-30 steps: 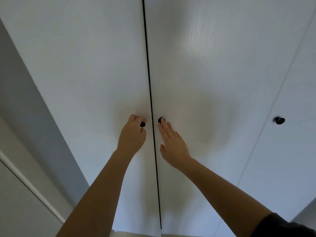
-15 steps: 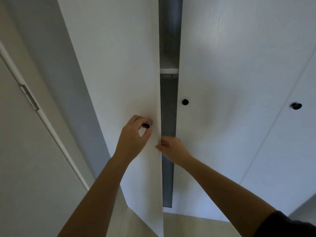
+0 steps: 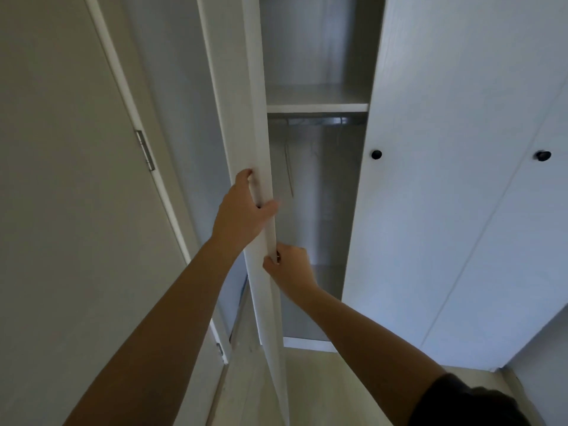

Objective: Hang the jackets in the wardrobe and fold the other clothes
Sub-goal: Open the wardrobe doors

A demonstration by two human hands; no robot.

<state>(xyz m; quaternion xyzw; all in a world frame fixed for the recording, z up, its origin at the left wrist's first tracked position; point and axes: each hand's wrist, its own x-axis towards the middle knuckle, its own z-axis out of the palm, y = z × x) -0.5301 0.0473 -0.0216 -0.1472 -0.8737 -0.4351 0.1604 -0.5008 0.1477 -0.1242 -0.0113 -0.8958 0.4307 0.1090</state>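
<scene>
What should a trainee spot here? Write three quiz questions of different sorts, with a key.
1. True or false: the left hand grips the edge of the open wardrobe door.
2. What sits just above the hanging rail? A shelf; B drawer; C mirror.
3. Fill in: the right hand holds that door ____ the left hand.
Key: 1 true; 2 A; 3 below.

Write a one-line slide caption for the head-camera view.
Left hand and right hand grip the open white wardrobe door, revealing a white shelf and metal rail.
</scene>
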